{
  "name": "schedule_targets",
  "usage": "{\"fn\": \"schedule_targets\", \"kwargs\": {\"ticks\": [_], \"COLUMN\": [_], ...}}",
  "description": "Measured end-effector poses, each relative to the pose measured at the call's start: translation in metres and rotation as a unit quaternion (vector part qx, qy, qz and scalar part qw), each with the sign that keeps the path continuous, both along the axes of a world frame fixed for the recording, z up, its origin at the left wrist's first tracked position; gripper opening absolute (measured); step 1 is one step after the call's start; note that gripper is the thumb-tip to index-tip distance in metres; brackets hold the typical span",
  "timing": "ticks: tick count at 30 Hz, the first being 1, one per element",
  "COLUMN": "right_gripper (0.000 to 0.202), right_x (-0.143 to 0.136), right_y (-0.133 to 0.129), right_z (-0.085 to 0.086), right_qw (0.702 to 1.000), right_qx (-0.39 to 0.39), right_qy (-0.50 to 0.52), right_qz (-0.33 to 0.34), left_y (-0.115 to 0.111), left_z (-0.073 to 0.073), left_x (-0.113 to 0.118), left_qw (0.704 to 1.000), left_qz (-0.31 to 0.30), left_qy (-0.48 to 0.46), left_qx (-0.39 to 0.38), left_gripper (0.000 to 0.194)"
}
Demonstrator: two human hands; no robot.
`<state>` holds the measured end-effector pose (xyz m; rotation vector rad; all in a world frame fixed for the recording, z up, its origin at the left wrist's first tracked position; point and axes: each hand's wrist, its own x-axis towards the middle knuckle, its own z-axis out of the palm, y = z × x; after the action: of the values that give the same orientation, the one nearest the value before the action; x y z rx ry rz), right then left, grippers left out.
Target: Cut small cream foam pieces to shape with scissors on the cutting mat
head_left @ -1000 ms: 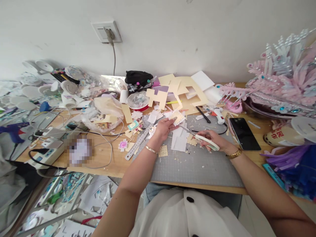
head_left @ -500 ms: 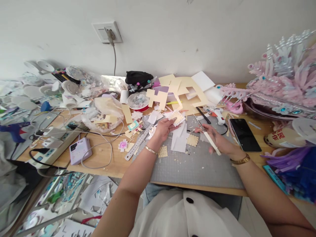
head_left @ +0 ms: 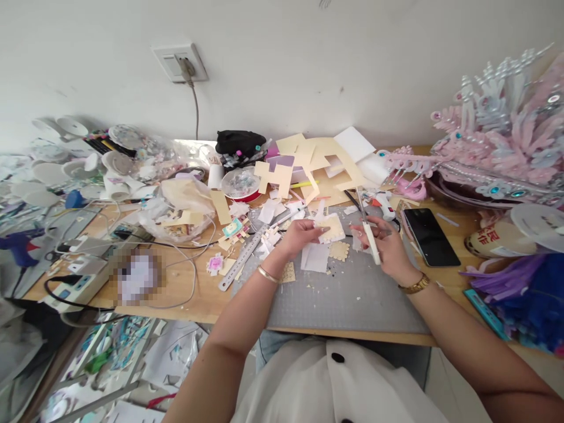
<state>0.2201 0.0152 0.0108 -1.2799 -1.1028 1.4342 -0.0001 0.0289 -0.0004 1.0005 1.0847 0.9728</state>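
My left hand pinches a small cream card piece with a scalloped edge, which has white paper around it. My right hand is closed on a white-handled tool with a thin metal tip pointing up and away; its exact type is hard to make out. A second scalloped cream piece lies on the grey cutting mat between the hands. Beside it is a sheet of white paper. Near my left wrist rests a patterned cream square.
A steel ruler lies left of my left forearm. Cut cream card is piled behind the hands. A black phone, a glue gun and a cup are on the right. Cables and a power strip occupy the left.
My left hand has shifted slightly right with the card piece, which now lies flatter. My right hand has turned the white-handled tool more upright. The whole view has shifted a little.
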Motion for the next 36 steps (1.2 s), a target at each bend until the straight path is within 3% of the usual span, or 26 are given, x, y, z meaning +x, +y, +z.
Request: {"fn": "schedule_targets", "kwargs": {"ticks": [5,9,24,36], "right_gripper": [0.066,0.06,0.056,0.056], "right_x": [-0.009,-0.015,-0.02,-0.021], "right_y": [0.0,-0.001,0.001,0.001], "right_z": [0.001,-0.003,-0.011,-0.013], "right_qw": [0.998,0.999,0.998,0.997], "right_qx": [-0.054,-0.042,-0.023,-0.033], "right_qy": [0.024,0.033,0.031,0.046], "right_qz": [-0.008,-0.002,-0.055,-0.06], "left_y": [-0.006,-0.007,-0.011,-0.013], "left_z": [0.002,0.0,-0.003,-0.007], "left_x": [0.005,0.007,0.02,0.026], "left_qw": [0.993,0.988,0.991,0.989], "left_qz": [-0.103,-0.134,-0.089,-0.048], "left_qy": [0.055,0.075,-0.071,-0.101], "left_qx": [0.024,0.028,-0.077,-0.1], "left_gripper": [0.044,0.045,0.042,0.046]}}
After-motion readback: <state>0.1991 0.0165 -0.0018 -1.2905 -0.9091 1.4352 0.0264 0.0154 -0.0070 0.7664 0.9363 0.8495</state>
